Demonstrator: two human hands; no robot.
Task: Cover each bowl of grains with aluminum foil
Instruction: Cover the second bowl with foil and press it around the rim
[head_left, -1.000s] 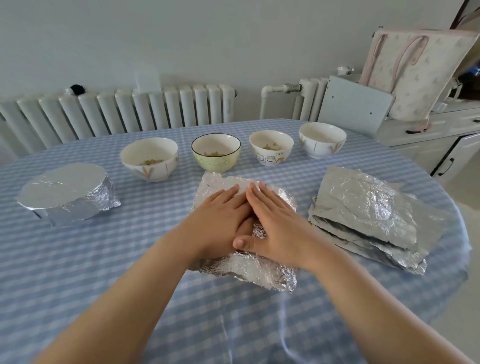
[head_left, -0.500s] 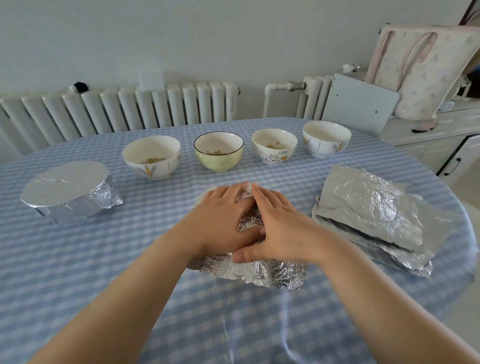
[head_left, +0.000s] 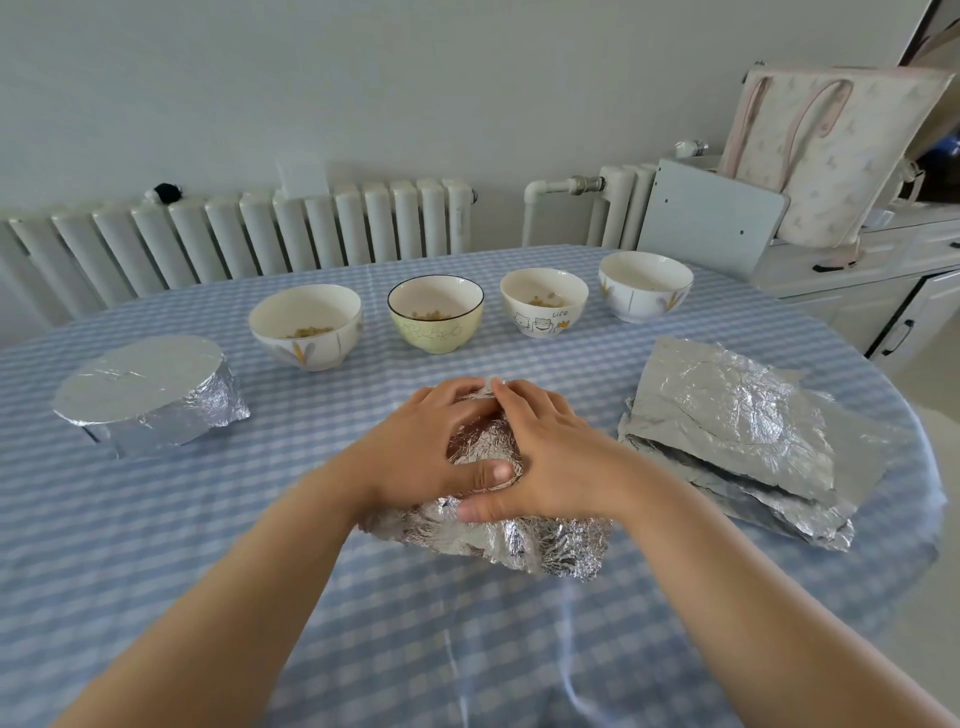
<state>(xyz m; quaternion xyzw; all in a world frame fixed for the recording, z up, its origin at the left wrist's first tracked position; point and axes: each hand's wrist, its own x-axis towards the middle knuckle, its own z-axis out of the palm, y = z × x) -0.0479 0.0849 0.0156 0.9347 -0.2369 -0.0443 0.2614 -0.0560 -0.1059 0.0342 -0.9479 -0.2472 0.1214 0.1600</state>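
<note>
A bowl wrapped in crinkled foil (head_left: 514, 540) sits in front of me on the table, the bowl itself hidden. My left hand (head_left: 421, 447) and my right hand (head_left: 550, 457) both curl over its top and grip the foil, thumbs touching at the near side. A foil-covered bowl (head_left: 145, 389) stands at the left. Behind are several uncovered bowls with grains: a white one (head_left: 306, 325), a yellow-green one (head_left: 435, 312), a white cartoon one (head_left: 544, 301) and a white one at the right (head_left: 645, 285). A stack of foil sheets (head_left: 737, 426) lies at the right.
A blue checked cloth covers the round table (head_left: 156, 545). White radiators (head_left: 260, 234) line the wall behind it. A white cabinet (head_left: 883, 280) with a pale tote bag (head_left: 826, 156) and a grey board (head_left: 711, 218) stands at the back right.
My hands went from lying flat on the foil sheet to curling down round the bowl. The foil's far and side edges have been folded down and crumpled against the bowl.
</note>
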